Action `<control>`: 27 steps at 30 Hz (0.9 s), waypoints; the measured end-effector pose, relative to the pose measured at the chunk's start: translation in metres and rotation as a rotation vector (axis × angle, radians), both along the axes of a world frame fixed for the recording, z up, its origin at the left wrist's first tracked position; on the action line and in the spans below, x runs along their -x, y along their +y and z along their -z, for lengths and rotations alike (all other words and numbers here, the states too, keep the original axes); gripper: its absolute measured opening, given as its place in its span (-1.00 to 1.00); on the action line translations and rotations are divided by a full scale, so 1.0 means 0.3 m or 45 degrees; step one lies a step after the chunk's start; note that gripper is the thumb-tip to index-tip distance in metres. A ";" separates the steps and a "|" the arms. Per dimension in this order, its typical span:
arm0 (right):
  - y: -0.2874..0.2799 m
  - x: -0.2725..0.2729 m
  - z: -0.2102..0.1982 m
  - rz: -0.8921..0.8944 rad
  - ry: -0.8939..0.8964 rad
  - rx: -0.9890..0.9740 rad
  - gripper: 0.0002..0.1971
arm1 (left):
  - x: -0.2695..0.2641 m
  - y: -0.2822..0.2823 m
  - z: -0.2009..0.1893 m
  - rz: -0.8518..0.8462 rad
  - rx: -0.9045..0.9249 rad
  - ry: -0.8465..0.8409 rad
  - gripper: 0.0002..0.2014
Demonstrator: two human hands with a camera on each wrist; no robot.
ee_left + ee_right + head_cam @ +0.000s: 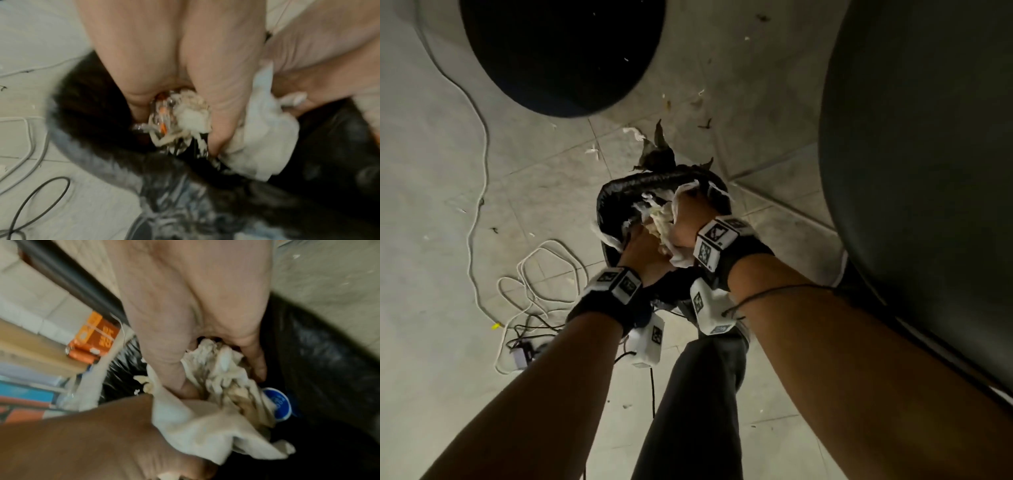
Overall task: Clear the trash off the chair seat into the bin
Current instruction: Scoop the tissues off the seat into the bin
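Trash apparently between both hands' fingers.

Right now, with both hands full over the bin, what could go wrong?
1. The left hand and right hand cup a loose wad of tissues and wrappers over the bin; bits could slip past its rim.
2. Scraps already lie on the floor, so more may scatter.
3. The cables nearby could trip a foot.

White crumpled tissue — black-lined bin — grey floor tiles.
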State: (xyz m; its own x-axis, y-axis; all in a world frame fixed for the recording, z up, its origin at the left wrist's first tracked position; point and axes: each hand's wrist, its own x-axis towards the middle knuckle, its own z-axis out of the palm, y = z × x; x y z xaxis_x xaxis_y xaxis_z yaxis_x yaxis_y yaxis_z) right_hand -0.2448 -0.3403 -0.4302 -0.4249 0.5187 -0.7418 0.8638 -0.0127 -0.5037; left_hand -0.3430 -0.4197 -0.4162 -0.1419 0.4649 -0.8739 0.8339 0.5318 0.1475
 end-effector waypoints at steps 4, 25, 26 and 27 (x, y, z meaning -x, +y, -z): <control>0.011 -0.061 -0.217 0.138 0.073 0.056 -0.21 | 0.016 -0.038 -0.240 -0.375 -0.159 -0.144 0.01; 0.529 -1.321 -1.246 1.172 -0.020 -0.751 -0.52 | -0.664 1.023 -0.907 0.320 -0.645 -0.309 0.11; 0.575 -1.342 -1.225 1.177 -0.075 -0.690 -0.42 | -0.664 1.037 -0.887 0.351 -0.555 -0.302 0.18; 0.619 -1.361 -1.211 1.200 -0.097 -0.597 -0.32 | -0.682 1.041 -0.876 0.385 -0.466 -0.297 0.24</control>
